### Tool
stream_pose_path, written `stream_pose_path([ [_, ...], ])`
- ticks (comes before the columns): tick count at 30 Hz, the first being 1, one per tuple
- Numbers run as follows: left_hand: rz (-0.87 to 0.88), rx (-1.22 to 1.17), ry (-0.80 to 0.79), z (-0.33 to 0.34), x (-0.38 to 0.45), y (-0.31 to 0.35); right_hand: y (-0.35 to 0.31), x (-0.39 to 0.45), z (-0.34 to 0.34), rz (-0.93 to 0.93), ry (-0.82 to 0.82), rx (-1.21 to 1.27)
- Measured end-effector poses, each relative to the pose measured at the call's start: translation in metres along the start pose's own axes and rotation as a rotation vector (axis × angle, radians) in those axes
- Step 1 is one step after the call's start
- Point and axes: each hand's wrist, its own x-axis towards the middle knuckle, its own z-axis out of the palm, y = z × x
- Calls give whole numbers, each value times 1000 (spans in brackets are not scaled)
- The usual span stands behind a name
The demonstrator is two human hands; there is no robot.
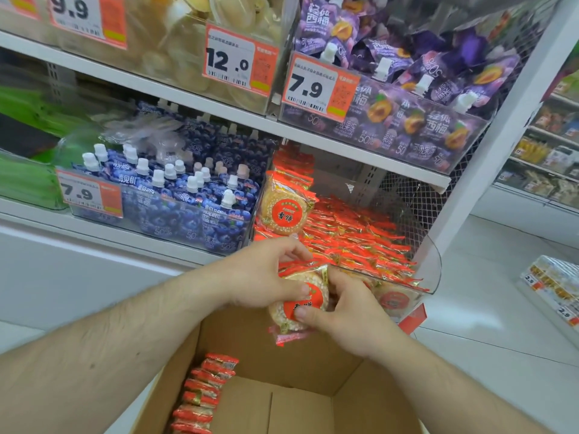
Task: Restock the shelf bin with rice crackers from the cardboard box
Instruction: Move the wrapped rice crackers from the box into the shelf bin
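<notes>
On the far left of the shelf lay green packs (22,180), blurred, and beside them a clear bin of blue spouted pouches (188,198) stood behind a 7.9 price tag (89,194). Below, in the foreground, the open cardboard box (247,346) held one row of rice crackers (203,393) standing on edge against its left wall.

Above the box's far edge, the left hand (266,277) and the right hand (347,311) met around a small stack of cracker packs (300,305). The left hand's thumb and fingers were curled round the stack's left side and top; the right hand's thumb pressed on the red label of the front pack, its fingers wrapped behind. The stack was held just in front of the shelf bin's (434,270) clear front lip.

That bin, right of the blue pouches, was mostly filled with orange-red cracker packs (351,236) in rows, with a few propped upright at its left wall. On the shelf above it sat purple pouches (438,120).
</notes>
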Motion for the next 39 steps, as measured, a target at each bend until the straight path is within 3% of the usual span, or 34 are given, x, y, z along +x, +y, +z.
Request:
stream_pose_path([
  [3,32,130,-16,4,14,6,-5,5,-12,40,56,-190],
  [7,76,152,68,-3,26,22,-15,15,-41,-4,-19,-46],
  [12,76,247,613,-22,49,19,4,74,-91,33,328,210],
  [14,-4,343,695,-25,60,9,21,115,-105,86,401,275],
  [18,-93,364,708,-17,74,-3,40,193,-112,183,500,230],
  [22,-110,401,770,-15,77,-13,45,246,-97,240,462,206],
  [30,-116,400,771,-17,74,-15,55,284,-84,334,611,-249],
  [33,-99,377,784,-16,74,-16,50,288,-78,383,587,-378],
  [39,-85,370,790,-14,73,-18,44,285,-73,390,482,-379],
])
